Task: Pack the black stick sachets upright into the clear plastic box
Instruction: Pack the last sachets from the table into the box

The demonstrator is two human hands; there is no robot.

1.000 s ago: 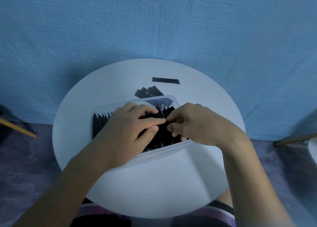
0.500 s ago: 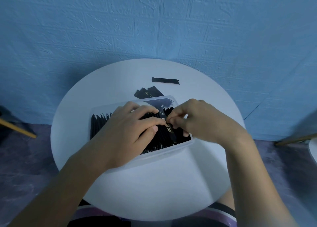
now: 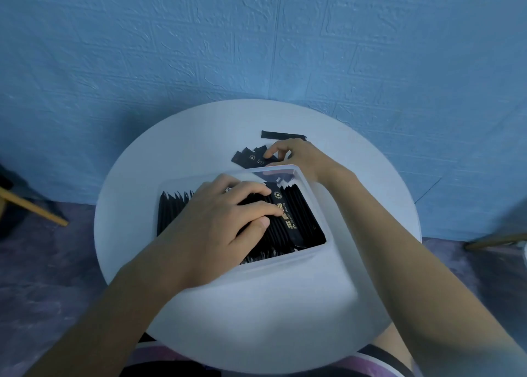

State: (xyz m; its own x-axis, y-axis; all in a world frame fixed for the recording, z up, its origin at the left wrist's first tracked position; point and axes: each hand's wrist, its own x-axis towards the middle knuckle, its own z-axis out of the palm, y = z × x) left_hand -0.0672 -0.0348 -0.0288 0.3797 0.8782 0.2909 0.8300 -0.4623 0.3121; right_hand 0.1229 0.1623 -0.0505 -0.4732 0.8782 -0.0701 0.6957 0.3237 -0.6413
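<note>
The loose sachets (image 3: pixel 249 158) lie just behind the box (image 3: pixel 285 259), under curled fingertips of the right hand (image 3: pixel 296 155); grip unclear. The left hand (image 3: pixel 216 222) presses the packed sachets (image 3: pixel 299 217), fingers straight.

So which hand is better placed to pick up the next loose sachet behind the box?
Right. The right hand is beyond the clear box, its fingers on the loose sachets there. The left hand rests on the packed sachets inside the box, seemingly steadying them.

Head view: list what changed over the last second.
The right hand let go inside the clear plastic box and moved away to the loose black stick sachets behind it. The left hand stays pressing the packed sachets; the lone far sachet is unmoved.
</note>
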